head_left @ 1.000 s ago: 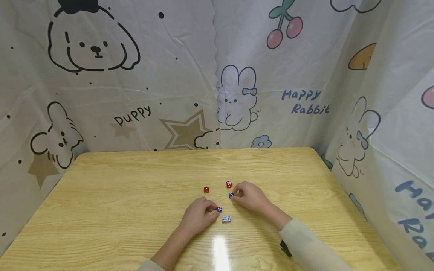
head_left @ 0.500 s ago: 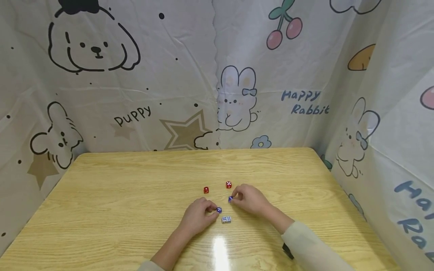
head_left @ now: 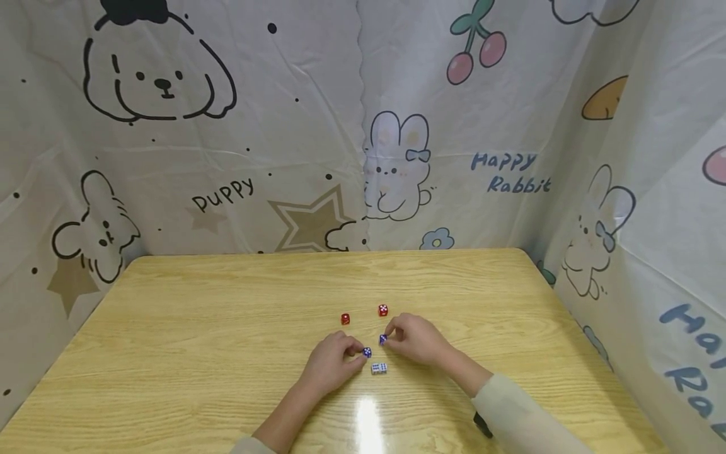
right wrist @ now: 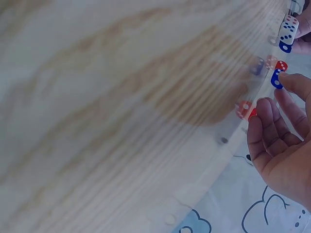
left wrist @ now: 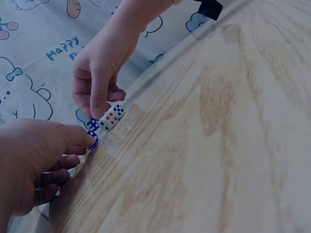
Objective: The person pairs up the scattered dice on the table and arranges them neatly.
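My left hand pinches a blue die between thumb and forefinger, low over the wooden table. A second blue die, turned corner-on in the head view, is pinched by my right hand, a short way right and farther back. Just in front of them, two white dice stand side by side against each other. Two red dice lie behind the hands: one red die on the left, another red die on the right. In the right wrist view, the remaining fingers of my right hand curl loosely.
The wooden table reaches back to a printed cloth that hangs behind it and along both sides. Light glares off the tabletop near its front. A black object shows under the right sleeve.
My right hand has brought its blue die toward the front and slightly left, closer to the left hand's die. The left hand keeps its place, and the red and white dice lie as before.
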The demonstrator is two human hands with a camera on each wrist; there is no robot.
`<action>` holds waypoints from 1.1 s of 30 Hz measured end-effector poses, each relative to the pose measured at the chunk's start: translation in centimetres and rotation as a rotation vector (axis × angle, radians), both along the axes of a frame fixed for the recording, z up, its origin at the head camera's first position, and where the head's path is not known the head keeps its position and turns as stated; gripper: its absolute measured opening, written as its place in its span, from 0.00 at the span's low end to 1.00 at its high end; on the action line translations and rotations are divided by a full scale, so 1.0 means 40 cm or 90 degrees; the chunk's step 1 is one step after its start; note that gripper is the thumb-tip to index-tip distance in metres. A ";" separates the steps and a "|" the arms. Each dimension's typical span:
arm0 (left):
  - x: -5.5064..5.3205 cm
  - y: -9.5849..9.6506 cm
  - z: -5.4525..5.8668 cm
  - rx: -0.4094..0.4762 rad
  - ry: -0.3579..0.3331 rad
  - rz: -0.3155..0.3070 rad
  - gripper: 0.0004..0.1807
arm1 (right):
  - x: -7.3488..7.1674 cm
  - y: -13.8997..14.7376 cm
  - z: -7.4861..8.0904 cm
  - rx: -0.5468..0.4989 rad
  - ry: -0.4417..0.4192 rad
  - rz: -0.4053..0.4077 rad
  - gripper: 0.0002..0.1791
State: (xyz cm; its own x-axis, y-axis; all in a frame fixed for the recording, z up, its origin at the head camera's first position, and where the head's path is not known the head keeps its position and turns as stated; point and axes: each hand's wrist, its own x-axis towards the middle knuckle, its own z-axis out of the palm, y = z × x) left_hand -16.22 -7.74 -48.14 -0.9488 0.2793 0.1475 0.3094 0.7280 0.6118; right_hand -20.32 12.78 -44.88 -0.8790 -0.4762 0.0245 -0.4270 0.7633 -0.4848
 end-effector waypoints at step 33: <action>-0.001 0.002 0.000 0.000 0.004 -0.003 0.08 | 0.021 -0.009 0.001 0.000 -0.013 0.056 0.08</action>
State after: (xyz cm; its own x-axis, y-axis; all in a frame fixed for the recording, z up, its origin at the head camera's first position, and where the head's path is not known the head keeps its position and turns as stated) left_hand -16.25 -7.68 -48.14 -0.9466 0.2840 0.1527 0.3164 0.7270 0.6094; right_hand -19.48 12.41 -44.82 -0.8337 -0.5522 0.0068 -0.4827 0.7226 -0.4947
